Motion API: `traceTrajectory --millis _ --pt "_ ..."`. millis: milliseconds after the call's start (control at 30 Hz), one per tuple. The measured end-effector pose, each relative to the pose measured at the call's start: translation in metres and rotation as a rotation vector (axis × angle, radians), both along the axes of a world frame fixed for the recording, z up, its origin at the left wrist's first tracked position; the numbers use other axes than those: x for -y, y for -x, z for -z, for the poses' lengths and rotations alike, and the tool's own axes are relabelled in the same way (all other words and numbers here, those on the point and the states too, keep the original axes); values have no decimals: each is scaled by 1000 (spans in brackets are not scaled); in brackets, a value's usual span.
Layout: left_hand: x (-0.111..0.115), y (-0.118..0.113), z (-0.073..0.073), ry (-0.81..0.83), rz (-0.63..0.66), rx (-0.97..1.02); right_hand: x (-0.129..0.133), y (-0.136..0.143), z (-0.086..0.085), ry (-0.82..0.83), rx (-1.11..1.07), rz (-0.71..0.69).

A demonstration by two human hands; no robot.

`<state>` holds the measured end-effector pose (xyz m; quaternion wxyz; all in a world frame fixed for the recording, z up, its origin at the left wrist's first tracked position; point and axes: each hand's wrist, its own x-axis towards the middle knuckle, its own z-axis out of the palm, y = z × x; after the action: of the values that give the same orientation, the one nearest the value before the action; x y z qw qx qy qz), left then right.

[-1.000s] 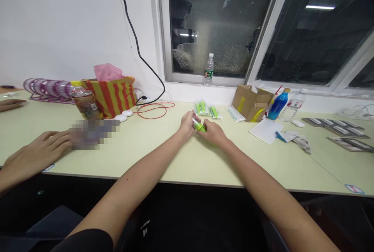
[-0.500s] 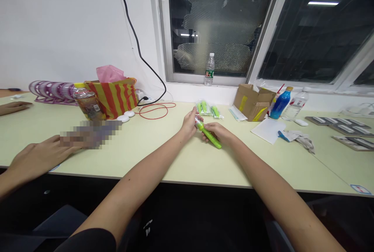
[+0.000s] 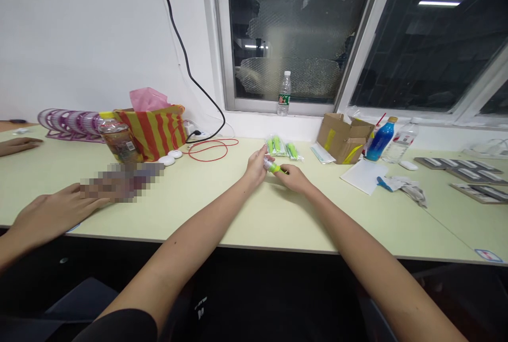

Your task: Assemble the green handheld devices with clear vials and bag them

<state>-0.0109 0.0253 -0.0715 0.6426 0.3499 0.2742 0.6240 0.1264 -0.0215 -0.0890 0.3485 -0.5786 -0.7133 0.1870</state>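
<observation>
The left hand (image 3: 257, 167) clasps the clear end of a lime-green tubular tool (image 3: 274, 168), the right hand (image 3: 294, 178) its green end, apparently steadying it from both sides over the table (image 3: 273, 220); bagged green tools (image 3: 277, 145) lie just beyond, likely for reach

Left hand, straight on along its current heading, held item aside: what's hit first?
Probably the bagged green items, which lie beyond the left hand in that line. Hand height is unclear from this one view, so it might pass over them.
</observation>
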Motion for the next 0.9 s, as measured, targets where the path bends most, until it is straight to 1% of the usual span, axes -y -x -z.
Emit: traceTrajectory --millis 200,300,467,567,667,733,800,833,900 --pt "-4 3 3 11 -4 31 2 -2 1 -51 -40 14" --pt "-4 4 3 15 -7 41 3 -4 3 -65 -35 34" --pt "-7 6 3 20 -15 53 4 -5 3 -70 -6 22" --pt "-14 10 2 30 -58 53 5 -5 0 -86 29 19" --pt "-22 17 1 24 -151 40 5 -4 -3 -83 23 39" --pt "-24 22 1 12 -208 -2 4 -4 -4 -97 17 58" --pt "-22 25 1 8 -226 -91 3 -5 -5 -119 26 82" --pt "-20 26 1 4 -210 -151 2 -6 -5 -128 34 96" --pt "-15 25 2 -13 -131 -278 2 -8 -5 -145 46 116"
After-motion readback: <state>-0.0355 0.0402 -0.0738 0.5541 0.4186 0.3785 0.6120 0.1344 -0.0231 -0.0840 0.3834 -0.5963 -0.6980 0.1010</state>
